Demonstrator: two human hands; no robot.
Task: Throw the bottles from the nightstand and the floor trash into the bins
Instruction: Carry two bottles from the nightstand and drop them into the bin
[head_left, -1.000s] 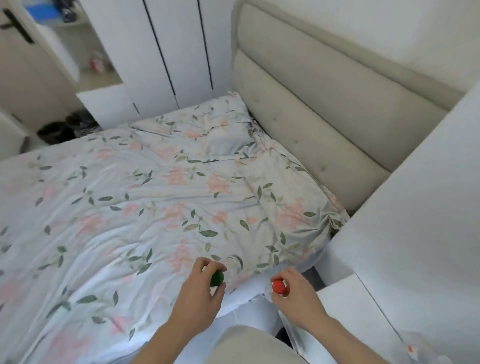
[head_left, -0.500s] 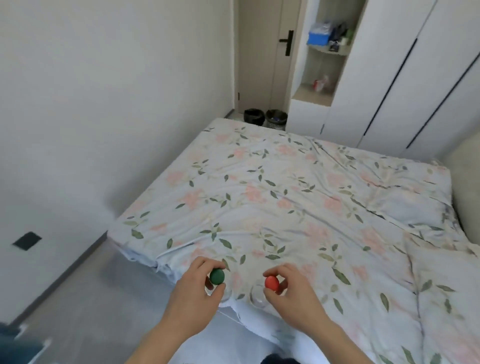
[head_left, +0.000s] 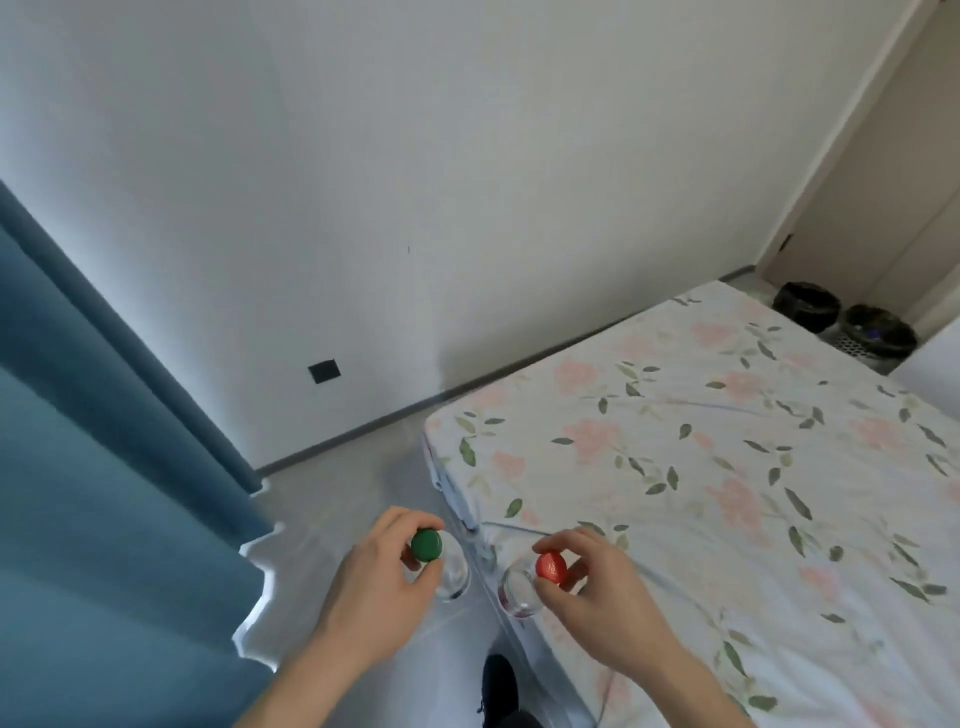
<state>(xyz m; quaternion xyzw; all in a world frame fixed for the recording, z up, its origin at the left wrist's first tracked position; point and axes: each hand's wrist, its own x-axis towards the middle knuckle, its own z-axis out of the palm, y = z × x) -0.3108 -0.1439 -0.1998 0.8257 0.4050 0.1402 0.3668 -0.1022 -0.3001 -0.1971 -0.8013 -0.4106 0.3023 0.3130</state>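
Both hands were loaded. The left hand (head_left: 379, 582) pinched the green cap (head_left: 427, 545) of a clear bottle (head_left: 453, 574), fingers and thumb curled round the neck, the transparent body hanging below and just beyond the knuckles. The right hand (head_left: 597, 592) did the same on its side, fingertips (head_left: 550, 544) closed about the red cap (head_left: 550, 565) of a second clear bottle (head_left: 517, 592), whose body hung toward the gap between the two hands.

The two bottles hung close together but apart, over the pale floor (head_left: 332, 499) at the corner of the bed (head_left: 727, 467), which spread away to the right of the right hand under a floral sheet. A blue curtain (head_left: 104, 493) stood to the left of the left hand.

Well ahead of the right hand, past the far end of the bed and by the doorway, sat two dark bins (head_left: 841, 322), side by side. That looked like the destination, with the carry under way and neither bottle yet dropped.

As for handling: the bottles looked empty or nearly so, thin clear plastic, so light and likely to crumple if squeezed at the waist. The smooth walls would probably be slippery; the ribbed cap and stiff neck made the surer hold, and that was where each hand had it. Hanging from the neck, a bottle might swing on the walk, so a steady pace seemed wise. Whether the floor trash remained to be gathered could not be told from here.
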